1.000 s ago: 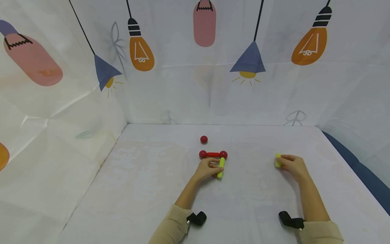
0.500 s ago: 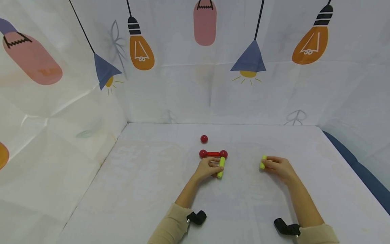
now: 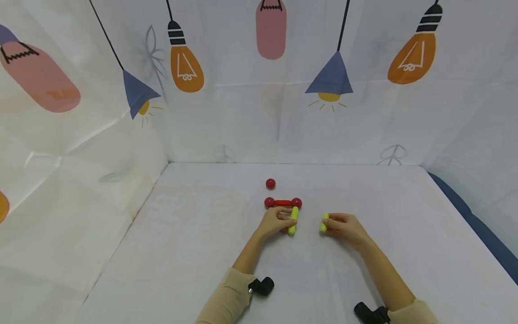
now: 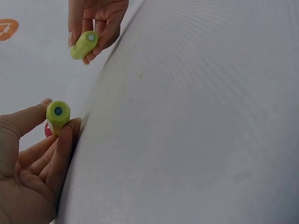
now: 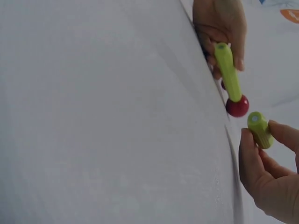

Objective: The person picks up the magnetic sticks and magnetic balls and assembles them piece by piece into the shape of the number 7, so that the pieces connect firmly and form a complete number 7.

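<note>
Two lime rods [image 3: 294, 214], pinched at fingertips [image 5: 246, 138], left grip [image 3: 274, 222], right grip [image 3: 347, 229]

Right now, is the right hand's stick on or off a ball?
Off: a gap separates that yellow stick from the nearest red ball.

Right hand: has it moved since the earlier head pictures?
Yes. In the head view, judged against the lone red ball, the right hand has moved left and slightly toward the person, carrying its short yellow-green stick.
</note>
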The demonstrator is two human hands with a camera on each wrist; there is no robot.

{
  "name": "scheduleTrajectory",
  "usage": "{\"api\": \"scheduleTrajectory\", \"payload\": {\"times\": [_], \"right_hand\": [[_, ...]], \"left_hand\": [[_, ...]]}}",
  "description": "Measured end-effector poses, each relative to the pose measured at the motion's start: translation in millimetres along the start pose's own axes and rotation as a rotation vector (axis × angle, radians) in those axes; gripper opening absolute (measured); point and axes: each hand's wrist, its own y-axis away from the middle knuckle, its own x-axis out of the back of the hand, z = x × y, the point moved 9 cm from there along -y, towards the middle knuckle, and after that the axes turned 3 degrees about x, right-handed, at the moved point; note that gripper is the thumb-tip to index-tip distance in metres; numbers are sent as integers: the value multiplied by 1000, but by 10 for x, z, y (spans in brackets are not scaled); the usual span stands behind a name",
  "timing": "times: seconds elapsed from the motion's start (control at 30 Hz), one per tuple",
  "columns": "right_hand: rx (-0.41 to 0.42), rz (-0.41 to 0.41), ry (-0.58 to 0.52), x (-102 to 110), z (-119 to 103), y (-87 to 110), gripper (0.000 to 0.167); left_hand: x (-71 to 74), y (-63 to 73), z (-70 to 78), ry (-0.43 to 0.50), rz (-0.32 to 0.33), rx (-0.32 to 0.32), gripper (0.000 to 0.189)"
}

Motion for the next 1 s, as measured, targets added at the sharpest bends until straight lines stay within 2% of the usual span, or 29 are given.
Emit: {"api": "scheduleTrajectory", "payload": {"times": [0.1,0.33,0.43,0.77,0.83,1.0], "right_hand": [[-18,-21,-7,-123,8,1,58],[-11,-88,-14,-392,8,46,56],[-22,-111,-15,-493,29,76,57],[-4,-200,-89,-826,63,164,54],[-9,-206,-95,-881,62,180,54],[-8,-204,-84,-975,33,198,52]], "left_hand": [[-4,-34,-32,-1,3,2,41],[-13,-232,-300,-7,31,-11,40],[-11,-259,-354,-15,45,-2,40],[-35,-267,-389,61,25,15,41],[-35,-219,-315,60,16,10,41],[-35,-198,-303,56,18,1,41]]}}
